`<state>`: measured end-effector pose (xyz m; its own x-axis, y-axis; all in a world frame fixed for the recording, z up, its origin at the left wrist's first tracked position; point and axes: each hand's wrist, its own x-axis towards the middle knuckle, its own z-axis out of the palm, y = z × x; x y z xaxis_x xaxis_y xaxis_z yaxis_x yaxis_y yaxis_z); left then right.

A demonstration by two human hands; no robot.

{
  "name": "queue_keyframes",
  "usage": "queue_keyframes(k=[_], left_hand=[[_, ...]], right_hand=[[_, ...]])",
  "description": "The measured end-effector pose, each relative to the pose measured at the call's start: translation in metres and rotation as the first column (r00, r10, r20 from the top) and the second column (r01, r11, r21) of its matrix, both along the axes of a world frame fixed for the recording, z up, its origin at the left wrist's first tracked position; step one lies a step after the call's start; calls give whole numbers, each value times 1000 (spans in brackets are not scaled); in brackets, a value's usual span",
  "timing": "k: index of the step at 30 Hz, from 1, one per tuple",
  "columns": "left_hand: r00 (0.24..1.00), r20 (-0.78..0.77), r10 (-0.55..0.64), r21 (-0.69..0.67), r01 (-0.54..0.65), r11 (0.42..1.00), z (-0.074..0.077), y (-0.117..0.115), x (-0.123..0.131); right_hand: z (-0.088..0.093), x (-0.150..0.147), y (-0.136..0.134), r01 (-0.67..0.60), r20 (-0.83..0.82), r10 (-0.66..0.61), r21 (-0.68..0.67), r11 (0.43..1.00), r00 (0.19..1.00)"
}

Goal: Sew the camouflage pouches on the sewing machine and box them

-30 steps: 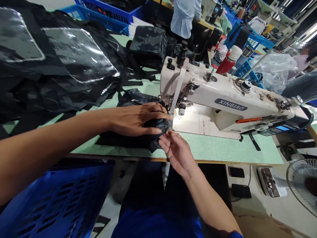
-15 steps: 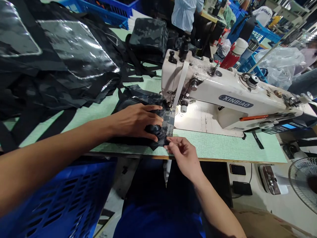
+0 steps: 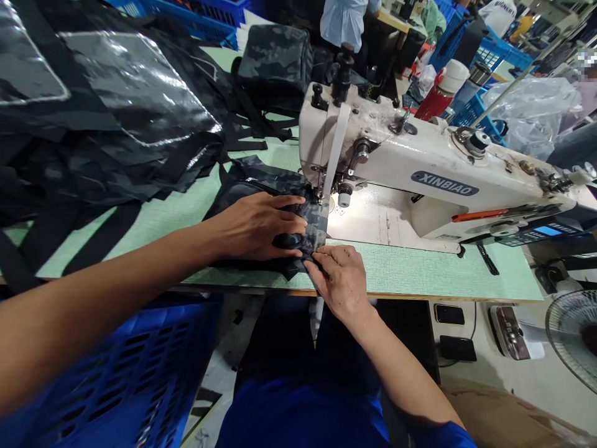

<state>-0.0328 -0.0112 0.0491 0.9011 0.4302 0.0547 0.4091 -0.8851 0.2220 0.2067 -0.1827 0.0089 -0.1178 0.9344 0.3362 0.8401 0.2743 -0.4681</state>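
Observation:
A dark camouflage fabric piece (image 3: 261, 180) lies on the pale green table (image 3: 410, 270) beside the needle of a white XINBIAO sewing machine (image 3: 433, 180). My left hand (image 3: 254, 225) rests flat on the fabric, fingers stretched toward the needle and pressing it down. My right hand (image 3: 342, 280) is at the table's front edge, its fingertips closed on the fabric's near edge, where a grey binding strip (image 3: 319, 227) runs up to the presser foot. A pale tape (image 3: 333, 155) hangs down the machine head to the needle.
A heap of black and camouflage pieces with clear plastic windows (image 3: 116, 106) fills the table's left. A finished camouflage bag (image 3: 275, 59) stands behind. A blue crate (image 3: 125, 379) sits at my left knee, a fan (image 3: 573, 339) at lower right. Another person (image 3: 345, 22) works beyond.
My right hand turned palm-down and moved up to the fabric's near edge, closing on it. The fabric bundle has been flattened out toward the needle under my left hand.

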Motion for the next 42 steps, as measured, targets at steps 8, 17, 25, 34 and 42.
queue_keyframes(k=[8, 17, 25, 34, 42], left_hand=[[996, 53, -74, 169, 64, 984, -6, 1, -4], [1000, -23, -9, 123, 12, 992, -1, 13, 5], [992, -121, 35, 83, -25, 996, 13, 40, 25], [1000, -30, -2, 32, 3, 999, 17, 74, 31], [995, 101, 12, 130, -25, 991, 5, 101, 36]], right_hand=[[-5, 3, -18, -159, 95, 144, 178, 971, 985], [-7, 7, -6, -161, 110, 151, 90, 983, 982], [-3, 12, 23, -141, 158, 136, 21, 990, 978], [6, 16, 58, -118, 246, 126, -48, 992, 961], [20, 20, 84, -83, 323, 114, -107, 991, 939]])
